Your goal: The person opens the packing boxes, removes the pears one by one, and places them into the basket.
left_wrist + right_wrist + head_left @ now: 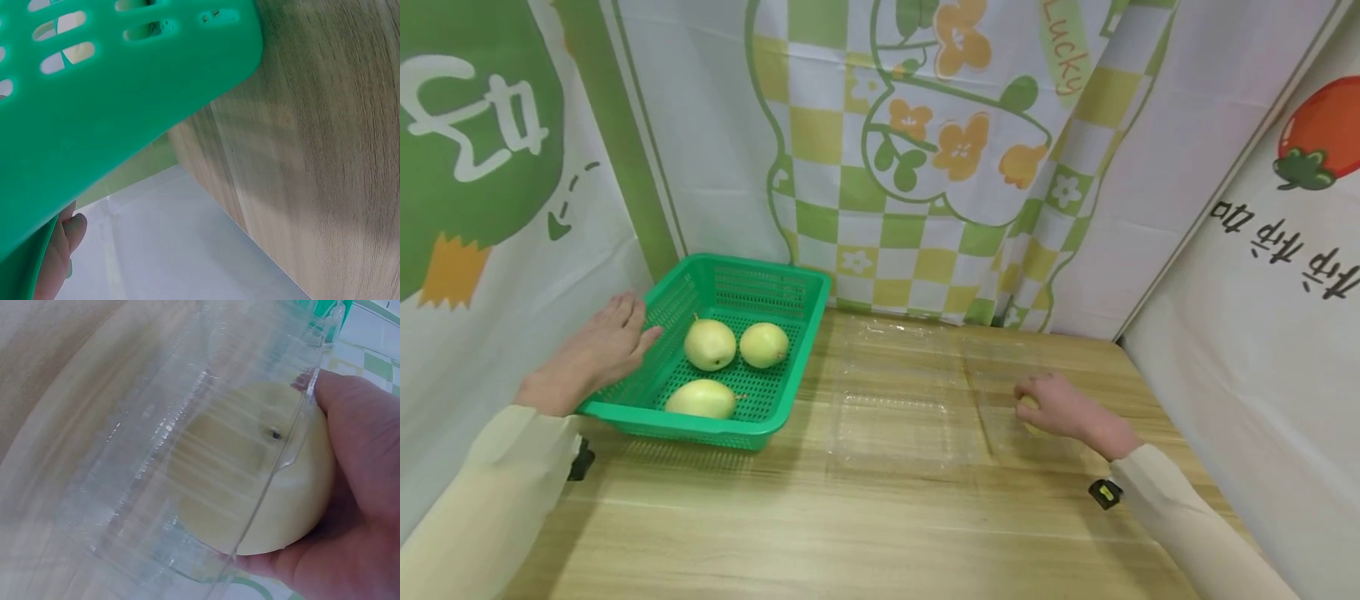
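My right hand (1060, 406) grips a pale yellow pear (250, 469) at the right of the table. The pear is low in a clear plastic box (1000, 375); in the right wrist view the box's ridged wall (156, 444) stands in front of the pear. My left hand (598, 346) rests at the left rim of a green plastic basket (808, 333), fingers straight and close together. Inside the basket lie three more pears: one at the back left (710, 345), one beside it (764, 345) and one at the front (702, 400).
Another clear plastic box (891, 429) lies open on the wooden table (865, 533), between the basket and the right-hand box. A checked curtain (917, 233) hangs along the back edge, and printed white sheets (1262, 333) close off both sides.
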Demonstrator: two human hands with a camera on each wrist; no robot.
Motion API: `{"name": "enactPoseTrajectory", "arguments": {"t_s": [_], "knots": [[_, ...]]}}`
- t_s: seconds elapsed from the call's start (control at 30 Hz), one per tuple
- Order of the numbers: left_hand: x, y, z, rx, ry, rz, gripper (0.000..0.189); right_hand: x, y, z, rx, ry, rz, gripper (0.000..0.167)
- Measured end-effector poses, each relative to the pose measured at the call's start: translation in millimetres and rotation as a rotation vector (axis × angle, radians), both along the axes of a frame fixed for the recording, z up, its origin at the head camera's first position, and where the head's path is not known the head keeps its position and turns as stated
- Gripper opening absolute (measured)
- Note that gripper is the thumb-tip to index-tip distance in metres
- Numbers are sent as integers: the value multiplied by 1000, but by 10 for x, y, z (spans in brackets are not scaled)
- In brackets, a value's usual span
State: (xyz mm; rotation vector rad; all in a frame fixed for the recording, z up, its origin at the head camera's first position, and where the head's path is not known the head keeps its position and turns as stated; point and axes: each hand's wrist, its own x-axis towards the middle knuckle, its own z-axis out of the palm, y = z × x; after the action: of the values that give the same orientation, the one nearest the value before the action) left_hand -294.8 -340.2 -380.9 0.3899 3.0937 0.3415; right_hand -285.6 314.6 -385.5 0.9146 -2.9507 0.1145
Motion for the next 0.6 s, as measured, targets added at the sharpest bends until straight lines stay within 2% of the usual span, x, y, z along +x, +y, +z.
{"name": "enactPoseTrajectory", "arguments": {"t_s": [0.23,0.6], "knots": [[-10,-2,3,-14,-8,10,79,-15,-75,74,-30,57,6,20],[-3,2,24,-32,-5,4,77,-97,-344,315,-72,108,43,22]]}}
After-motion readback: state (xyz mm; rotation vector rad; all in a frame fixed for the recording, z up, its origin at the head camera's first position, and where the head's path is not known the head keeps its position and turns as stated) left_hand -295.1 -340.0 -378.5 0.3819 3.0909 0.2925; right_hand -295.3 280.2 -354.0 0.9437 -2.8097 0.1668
